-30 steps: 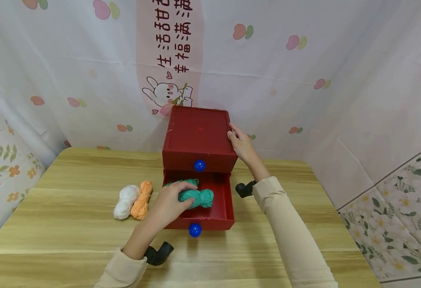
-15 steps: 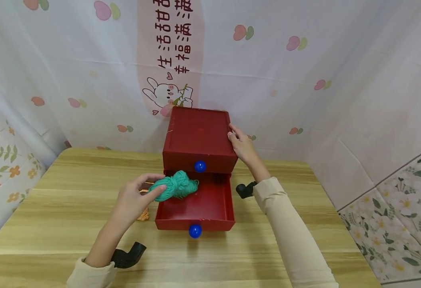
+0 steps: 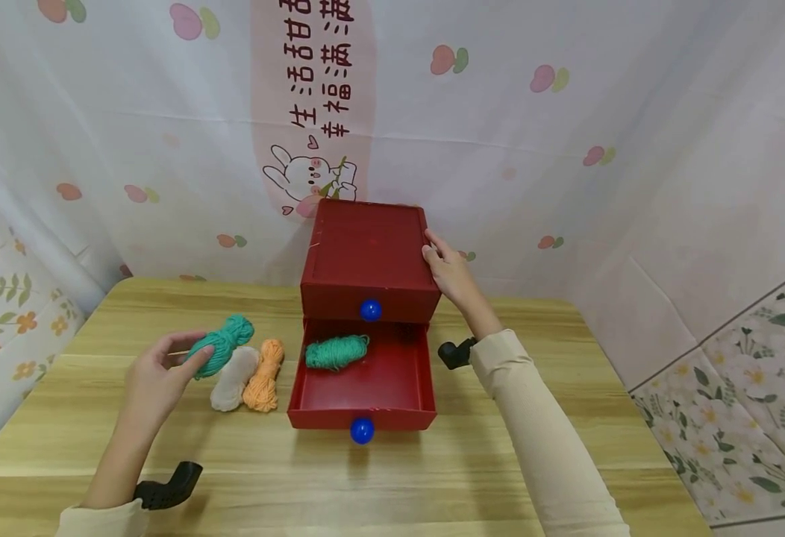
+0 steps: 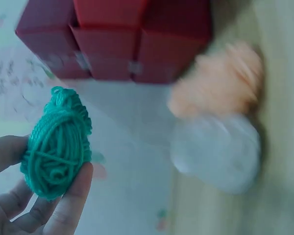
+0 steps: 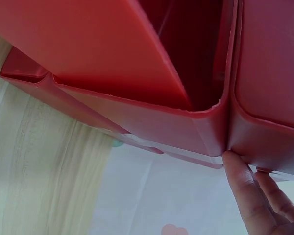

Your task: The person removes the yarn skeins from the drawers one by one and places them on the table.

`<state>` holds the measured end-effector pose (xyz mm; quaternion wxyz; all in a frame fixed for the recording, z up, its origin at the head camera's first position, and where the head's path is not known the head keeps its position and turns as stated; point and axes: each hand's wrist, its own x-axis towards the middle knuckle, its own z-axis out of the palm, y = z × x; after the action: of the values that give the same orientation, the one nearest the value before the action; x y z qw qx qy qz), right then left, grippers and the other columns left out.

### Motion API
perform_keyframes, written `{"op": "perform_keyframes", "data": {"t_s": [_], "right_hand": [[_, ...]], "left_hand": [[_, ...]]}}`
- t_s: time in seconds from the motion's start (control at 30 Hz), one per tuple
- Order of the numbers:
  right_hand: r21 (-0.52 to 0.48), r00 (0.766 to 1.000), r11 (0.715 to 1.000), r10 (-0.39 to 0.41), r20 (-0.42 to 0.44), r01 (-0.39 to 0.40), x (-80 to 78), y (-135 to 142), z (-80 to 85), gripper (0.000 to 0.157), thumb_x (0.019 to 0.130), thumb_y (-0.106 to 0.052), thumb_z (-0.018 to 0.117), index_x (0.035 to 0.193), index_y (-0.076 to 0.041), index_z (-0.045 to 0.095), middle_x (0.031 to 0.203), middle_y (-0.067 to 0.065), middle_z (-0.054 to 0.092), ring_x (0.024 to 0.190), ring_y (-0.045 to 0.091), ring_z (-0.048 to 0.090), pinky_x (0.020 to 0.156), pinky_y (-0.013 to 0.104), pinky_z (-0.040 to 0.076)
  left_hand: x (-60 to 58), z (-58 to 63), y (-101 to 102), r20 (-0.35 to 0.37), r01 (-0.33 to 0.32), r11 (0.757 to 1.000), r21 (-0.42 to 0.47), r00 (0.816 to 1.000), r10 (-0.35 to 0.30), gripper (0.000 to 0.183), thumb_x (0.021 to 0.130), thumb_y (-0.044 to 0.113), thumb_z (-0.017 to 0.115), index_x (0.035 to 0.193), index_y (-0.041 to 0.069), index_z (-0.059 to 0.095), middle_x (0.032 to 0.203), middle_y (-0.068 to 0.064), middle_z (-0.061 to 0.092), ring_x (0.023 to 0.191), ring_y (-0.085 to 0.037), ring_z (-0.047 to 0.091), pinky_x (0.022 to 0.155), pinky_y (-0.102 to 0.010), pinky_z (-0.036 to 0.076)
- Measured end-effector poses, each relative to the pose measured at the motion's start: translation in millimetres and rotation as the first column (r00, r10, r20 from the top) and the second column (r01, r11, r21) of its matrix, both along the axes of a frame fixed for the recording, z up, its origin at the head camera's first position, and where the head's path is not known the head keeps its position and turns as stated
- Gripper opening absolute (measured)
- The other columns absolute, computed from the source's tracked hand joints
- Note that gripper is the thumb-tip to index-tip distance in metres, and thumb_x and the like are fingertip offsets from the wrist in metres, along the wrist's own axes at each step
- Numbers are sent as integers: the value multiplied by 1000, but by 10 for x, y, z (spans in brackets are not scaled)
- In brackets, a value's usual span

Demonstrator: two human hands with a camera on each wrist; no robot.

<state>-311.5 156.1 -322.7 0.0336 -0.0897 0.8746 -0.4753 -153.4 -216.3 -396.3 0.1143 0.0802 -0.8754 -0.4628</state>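
Observation:
My left hand [image 3: 154, 377] pinches a green skein of yarn [image 3: 214, 352] between thumb and fingers. It is held up left of a white skein [image 3: 234, 379] and an orange skein [image 3: 266, 377], which lie side by side on the table. The left wrist view shows the held green skein [image 4: 59, 147] clear of both, which are blurred there. A second green skein [image 3: 336, 352] lies at the left of the pulled-out lower drawer [image 3: 372, 391] of a red two-drawer box [image 3: 371, 250]. My right hand [image 3: 453, 272] rests against the box's right side, its fingers fairly straight.
The upper drawer [image 3: 339, 302] is closed; both drawers have round blue knobs [image 3: 362, 430]. The box stands on a wood-grain table [image 3: 500, 447], near a patterned curtain [image 3: 500, 112] at the back. Black wrist-worn devices [image 3: 171, 486] stick out beside both forearms.
My left hand has lifted one green skein out of the lower drawer and carried it left, past the orange and white skeins. My right hand has stayed against the box.

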Motion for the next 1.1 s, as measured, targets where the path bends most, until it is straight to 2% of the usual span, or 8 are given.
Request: {"op": "perform_keyframes", "data": {"t_s": [0.2, 0.47, 0.57, 0.67, 0.77, 0.93, 1.1], "right_hand": [[6, 1000, 1000, 1, 2, -1, 8, 4, 15, 51, 101, -35, 32, 149, -23, 20, 141, 16, 41, 121, 31, 50, 99, 46, 41], [10, 1000, 1000, 2, -11, -2, 0, 9, 12, 51, 101, -32, 32, 150, -21, 19, 142, 16, 41, 122, 31, 49, 100, 46, 40], [7, 1000, 1000, 3, -12, -3, 5, 5, 13, 51, 101, -32, 32, 149, -20, 19, 141, 16, 42, 121, 31, 49, 100, 46, 40], [5, 1000, 1000, 2, -5, -2, 6, 3, 10, 51, 101, -32, 32, 149, -21, 20, 140, 16, 42, 122, 31, 49, 100, 46, 40], [1, 1000, 1000, 1, 1, -1, 8, 1, 10, 51, 101, -33, 32, 149, -21, 20, 140, 16, 42, 122, 30, 49, 101, 46, 40], [-8, 1000, 1000, 4, 1, -4, 9, 0, 14, 51, 102, -33, 32, 149, -21, 19, 142, 15, 41, 124, 30, 47, 102, 46, 39], [-4, 1000, 1000, 2, -6, -2, -3, 4, 9, 51, 102, -32, 32, 149, -20, 19, 143, 15, 40, 125, 29, 46, 103, 45, 38]], "left_hand": [[48, -213, -231, 50, -58, 998, -29, 997, 59, 46, 91, 35, 58, 121, 1, 56, 113, -22, 59, 73, 21, 41, 57, -12, 45], [53, -456, -370, 132, -86, 994, -73, 987, 95, 44, 91, 31, 57, 117, -4, 54, 103, -27, 61, 64, 18, 40, 54, -16, 43], [17, -525, -387, 180, -89, 993, -82, 978, 103, 45, 92, 30, 57, 118, -6, 51, 101, -27, 60, 67, 8, 46, 53, -20, 44], [-14, -570, -382, 224, -76, 992, -97, 970, 96, 45, 93, 29, 55, 120, -7, 49, 102, -30, 58, 75, -15, 58, 55, -23, 44], [-36, -608, -367, 251, -48, 993, -106, 965, 74, 47, 93, 28, 55, 121, -8, 47, 105, -32, 56, 85, -34, 59, 56, -25, 44], [-62, -639, -335, 275, -12, 994, -105, 961, 40, 50, 93, 29, 54, 122, -11, 44, 107, -34, 54, 88, -37, 58, 58, -29, 47], [-94, -631, -299, 293, 54, 991, -123, 956, -16, 56, 94, 31, 51, 126, -13, 39, 117, -37, 48, 103, -45, 50, 73, -45, 49]]}}
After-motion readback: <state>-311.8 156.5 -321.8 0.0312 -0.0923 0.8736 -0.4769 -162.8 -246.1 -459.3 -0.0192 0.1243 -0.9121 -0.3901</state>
